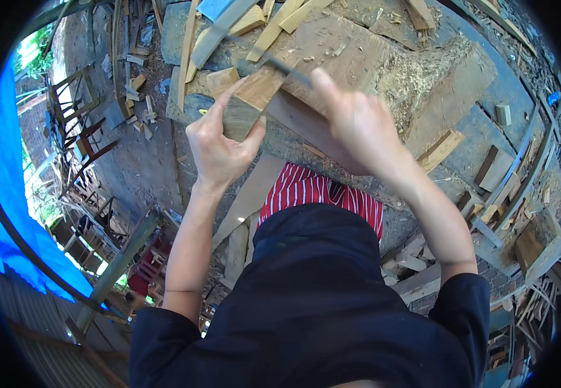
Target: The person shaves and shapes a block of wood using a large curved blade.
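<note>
My left hand [219,139] grips a short, thick wooden block [245,115] by its near end, thumb on one side and fingers on the other. My right hand [361,123] is closed, smeared by motion, around the end of a long, narrow, dark tool [287,68]. The tool's far part slants up and left, crossing the top of the block or just above it; contact cannot be made out. Its handle is hidden in my fist. Below the tool, a broad brown board [312,129] lies between my hands.
The worktop [196,16] carries offcuts, slats and a heap of shavings [416,74]. A loose wood strip [441,150] lies to the right of my right forearm. Chair frames [76,97] and a blue tarp [2,194] are at the left; more scrap wood is piled at the right.
</note>
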The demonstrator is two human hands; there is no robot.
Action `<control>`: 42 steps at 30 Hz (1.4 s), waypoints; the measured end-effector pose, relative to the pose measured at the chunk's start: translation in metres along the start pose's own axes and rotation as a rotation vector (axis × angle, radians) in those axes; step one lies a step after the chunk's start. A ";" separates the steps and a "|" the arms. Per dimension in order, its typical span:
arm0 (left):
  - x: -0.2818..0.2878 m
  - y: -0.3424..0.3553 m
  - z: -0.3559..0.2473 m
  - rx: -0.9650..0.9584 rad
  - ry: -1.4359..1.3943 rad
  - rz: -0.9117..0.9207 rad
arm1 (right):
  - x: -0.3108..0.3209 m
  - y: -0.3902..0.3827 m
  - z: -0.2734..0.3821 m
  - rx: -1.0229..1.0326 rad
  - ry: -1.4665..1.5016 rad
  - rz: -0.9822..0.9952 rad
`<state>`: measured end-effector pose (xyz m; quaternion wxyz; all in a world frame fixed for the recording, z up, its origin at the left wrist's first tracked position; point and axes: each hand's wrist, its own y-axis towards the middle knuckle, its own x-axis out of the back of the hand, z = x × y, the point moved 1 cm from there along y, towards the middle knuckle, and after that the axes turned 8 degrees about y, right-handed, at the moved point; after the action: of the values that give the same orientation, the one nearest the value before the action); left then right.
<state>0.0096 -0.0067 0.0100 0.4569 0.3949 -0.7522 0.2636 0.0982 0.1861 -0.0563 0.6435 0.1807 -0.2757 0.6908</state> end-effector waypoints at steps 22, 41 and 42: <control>-0.008 0.002 0.007 -0.134 -0.014 0.009 | 0.004 0.003 0.003 -0.007 -0.026 0.002; -0.001 -0.002 0.010 -0.065 -0.031 0.001 | 0.003 0.000 0.011 -0.056 0.030 0.131; 0.000 -0.002 0.007 -0.059 -0.030 -0.014 | -0.002 0.006 -0.001 -0.091 0.049 0.106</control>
<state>0.0082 -0.0128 0.0068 0.4588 0.3904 -0.7637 0.2320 0.0927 0.1851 -0.0592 0.6200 0.1195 -0.3001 0.7150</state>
